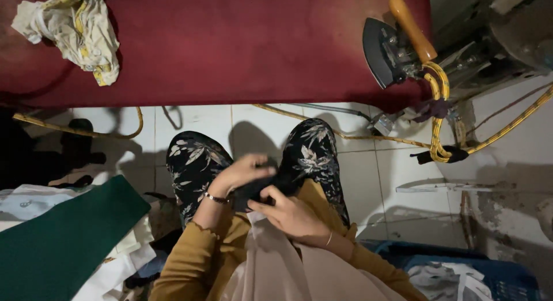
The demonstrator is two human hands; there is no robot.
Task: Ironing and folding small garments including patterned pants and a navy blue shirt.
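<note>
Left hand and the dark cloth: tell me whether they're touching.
Touching. The head view shows the left hand with fingers curled over the dark cloth, no gap between them.

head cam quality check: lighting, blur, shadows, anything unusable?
Head view: dim and uneven, corners fall to near black at left. Left hand is motion-blurred; right hand is sharper. The dark item between them is too murky to identify. Soft shadows lie on the white floor tiles. The iron on the red surface reads clearly, without glare.
</note>
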